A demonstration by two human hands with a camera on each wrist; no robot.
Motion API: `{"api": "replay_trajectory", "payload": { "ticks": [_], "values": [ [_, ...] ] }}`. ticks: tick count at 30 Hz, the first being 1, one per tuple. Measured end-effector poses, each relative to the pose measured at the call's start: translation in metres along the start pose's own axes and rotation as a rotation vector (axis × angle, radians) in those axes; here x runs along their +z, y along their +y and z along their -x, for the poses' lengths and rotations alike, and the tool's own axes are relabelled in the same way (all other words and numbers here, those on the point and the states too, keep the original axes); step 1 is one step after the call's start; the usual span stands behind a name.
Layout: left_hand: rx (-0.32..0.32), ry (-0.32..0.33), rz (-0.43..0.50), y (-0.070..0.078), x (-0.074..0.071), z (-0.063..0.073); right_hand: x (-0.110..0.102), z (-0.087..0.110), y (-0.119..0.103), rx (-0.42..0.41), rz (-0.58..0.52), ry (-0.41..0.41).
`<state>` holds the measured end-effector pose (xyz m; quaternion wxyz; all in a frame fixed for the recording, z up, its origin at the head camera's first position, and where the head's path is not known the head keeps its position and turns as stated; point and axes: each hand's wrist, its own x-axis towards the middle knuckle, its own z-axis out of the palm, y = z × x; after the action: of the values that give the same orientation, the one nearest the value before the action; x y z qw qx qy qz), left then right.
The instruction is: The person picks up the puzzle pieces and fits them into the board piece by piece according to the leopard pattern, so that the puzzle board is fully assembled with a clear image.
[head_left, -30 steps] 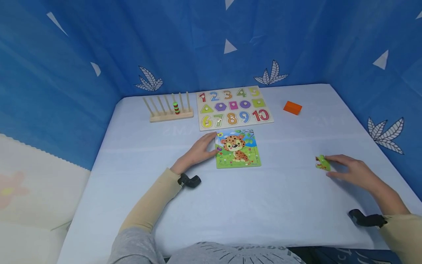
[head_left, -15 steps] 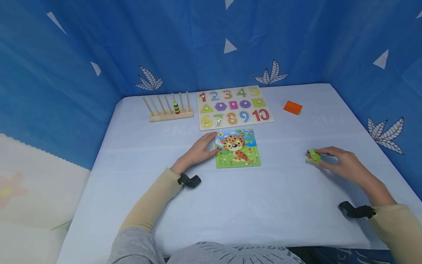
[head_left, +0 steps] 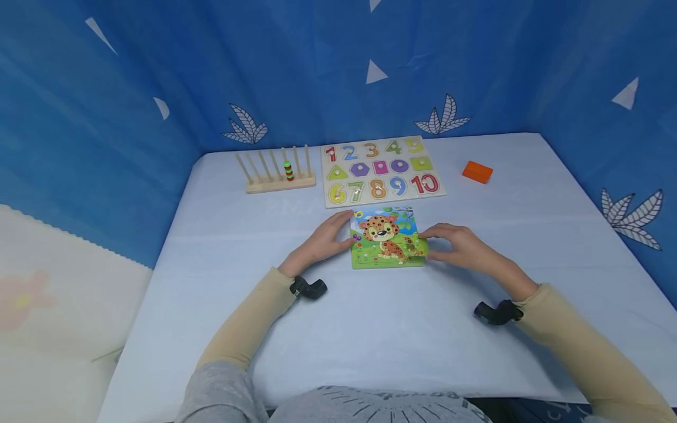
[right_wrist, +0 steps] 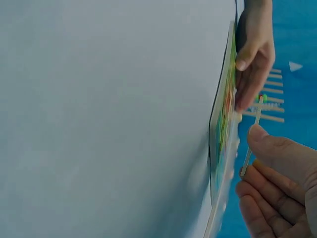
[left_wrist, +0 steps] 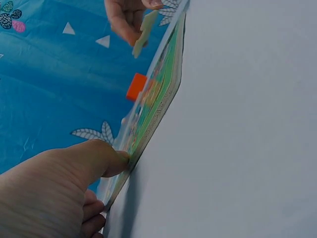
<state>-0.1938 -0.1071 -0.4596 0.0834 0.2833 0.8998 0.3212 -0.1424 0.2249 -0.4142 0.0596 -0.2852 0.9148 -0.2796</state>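
A square jigsaw board with a spotted leopard cub picture lies in the middle of the table. My left hand rests at its left edge, thumb and forefinger spread apart and touching the rim. My right hand pinches a green puzzle piece between thumb and fingers, just over the board's right side. Seen edge-on in the right wrist view, the thin piece is tilted and held apart from the board. The left wrist view also shows this piece raised off the surface.
Directly behind the jigsaw stands a wooden number and shape board. A peg rack with a few coloured rings on one peg is at back left. An orange block lies at back right. Blue curtain borders the table.
My right hand has carried the puzzle piece leftward from the table's right side to the jigsaw board. My left hand stays at the board's left edge. The head view has shifted slightly.
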Motion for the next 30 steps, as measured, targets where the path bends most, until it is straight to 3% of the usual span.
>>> {"api": "replay_trajectory", "payload": {
  "ticks": [4,12,30],
  "values": [
    [0.001,0.0,-0.003,0.001,0.0,0.0,0.009,-0.011,-0.006,-0.044,0.002,-0.031],
    [0.001,-0.007,-0.013,0.002,0.001,0.0,0.021,-0.016,-0.002,-0.102,0.035,-0.049],
    [0.002,-0.01,-0.021,0.002,0.002,0.0,0.024,-0.022,-0.013,-0.076,0.074,-0.06]
  ]
}}
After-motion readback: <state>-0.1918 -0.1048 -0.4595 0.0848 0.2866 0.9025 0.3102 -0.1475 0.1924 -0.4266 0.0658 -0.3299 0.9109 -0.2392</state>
